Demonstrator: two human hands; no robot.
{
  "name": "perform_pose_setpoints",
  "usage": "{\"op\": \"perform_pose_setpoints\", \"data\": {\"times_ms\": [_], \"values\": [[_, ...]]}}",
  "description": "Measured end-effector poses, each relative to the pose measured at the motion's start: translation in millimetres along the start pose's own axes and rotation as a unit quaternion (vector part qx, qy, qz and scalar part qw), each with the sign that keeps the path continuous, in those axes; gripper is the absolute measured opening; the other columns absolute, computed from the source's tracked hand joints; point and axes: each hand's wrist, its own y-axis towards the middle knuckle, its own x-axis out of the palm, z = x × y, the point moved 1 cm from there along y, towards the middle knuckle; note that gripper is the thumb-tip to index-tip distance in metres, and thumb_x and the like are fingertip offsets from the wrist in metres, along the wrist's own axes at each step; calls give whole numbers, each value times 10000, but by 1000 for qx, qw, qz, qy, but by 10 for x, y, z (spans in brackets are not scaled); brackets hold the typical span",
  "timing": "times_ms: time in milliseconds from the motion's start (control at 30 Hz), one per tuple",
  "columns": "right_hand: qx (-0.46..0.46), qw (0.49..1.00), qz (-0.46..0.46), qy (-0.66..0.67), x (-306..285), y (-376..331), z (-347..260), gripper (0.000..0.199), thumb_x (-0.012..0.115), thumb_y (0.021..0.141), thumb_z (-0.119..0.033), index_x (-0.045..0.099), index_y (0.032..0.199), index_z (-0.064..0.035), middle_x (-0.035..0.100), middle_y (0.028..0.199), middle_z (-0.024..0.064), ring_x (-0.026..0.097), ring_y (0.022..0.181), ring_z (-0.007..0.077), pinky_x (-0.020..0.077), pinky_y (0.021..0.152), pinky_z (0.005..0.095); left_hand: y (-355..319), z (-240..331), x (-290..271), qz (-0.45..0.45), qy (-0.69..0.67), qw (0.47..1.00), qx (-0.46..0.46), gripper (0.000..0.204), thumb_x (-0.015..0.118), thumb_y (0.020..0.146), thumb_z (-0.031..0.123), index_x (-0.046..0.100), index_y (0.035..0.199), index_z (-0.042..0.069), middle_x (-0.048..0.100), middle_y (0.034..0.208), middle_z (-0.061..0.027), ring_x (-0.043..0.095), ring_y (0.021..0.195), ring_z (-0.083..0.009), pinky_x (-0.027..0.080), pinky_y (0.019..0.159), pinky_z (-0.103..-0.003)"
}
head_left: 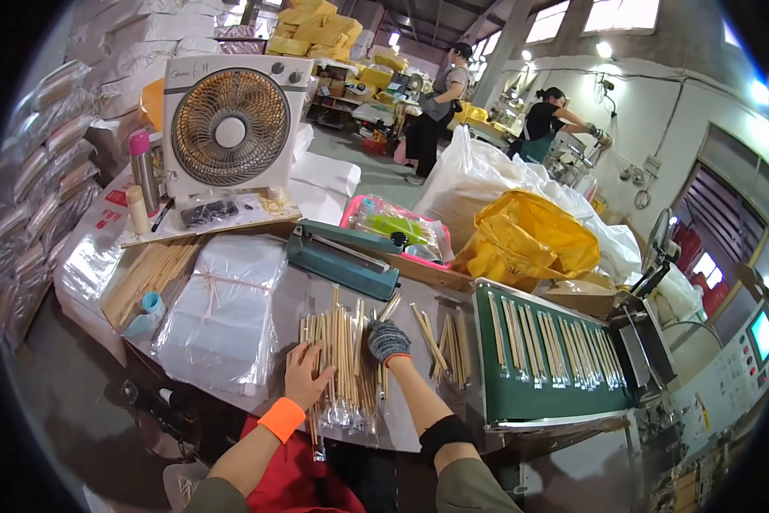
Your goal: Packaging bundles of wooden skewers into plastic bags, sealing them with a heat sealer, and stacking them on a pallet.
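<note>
A pile of thin, pale wooden sticks in clear plastic sleeves (345,363) lies on the grey table in front of me. My bare left hand (306,376), above an orange wristband (282,419), rests on the pile's left side with its fingers spread. At the right side is my right hand (389,340) in a grey knitted glove, its fingers curled closed around some sticks. Their ends (390,306) poke out beyond the glove; the part in the palm is hidden. Farther right lies a smaller group of sticks (458,346), partly fanned.
A green conveyor belt (555,402) carries rows of sleeved sticks on the right. Beyond the pile lies a teal bag sealer (341,261). Clear bags (222,316) are stacked left, near a box fan (230,128). A yellow sack (525,239) stands behind. Two people work farther back.
</note>
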Motion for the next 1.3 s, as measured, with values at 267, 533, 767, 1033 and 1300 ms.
{"op": "perform_pose_setpoints", "data": {"times_ms": [267,533,767,1033,1300], "values": [[-71,996,43,24,71,-834,512,187,565,810,-242,674,887,-112,655,880,144,623,816,332,491,746,433,-29,-165,-18,12,-10,1000,-1,366,654,777,284,614,1069,66,496,1138,-162,437,1079,-351,368,947,-423],[-93,973,210,24,428,-1054,157,452,545,819,-324,555,1149,-15,556,1175,205,477,1144,350,353,998,436,50,-43,-47,-71,18,997,9,590,640,779,333,460,1273,65,434,1273,-183,379,1192,-359,313,1012,-434],[-41,974,209,73,485,-1211,-196,427,570,803,-251,540,1156,-14,541,1200,195,483,1127,351,358,982,440,7,-84,-38,-40,-2,999,16,540,630,792,309,495,1247,51,470,1242,-182,410,1168,-356,322,1006,-431],[-74,954,272,105,453,-1221,-221,341,603,759,-186,582,1052,-14,590,1101,177,532,1046,342,409,917,436,8,-93,-63,-27,-22,999,2,475,638,782,240,532,1201,43,502,1197,-183,439,1132,-355,346,987,-413],[-69,956,266,106,429,-1226,-220,338,608,762,-179,584,1055,-11,594,1097,179,542,1029,345,419,910,431,14,-74,-81,-25,-26,999,5,465,631,784,227,532,1200,45,506,1188,-178,441,1129,-354,348,986,-415]]}}
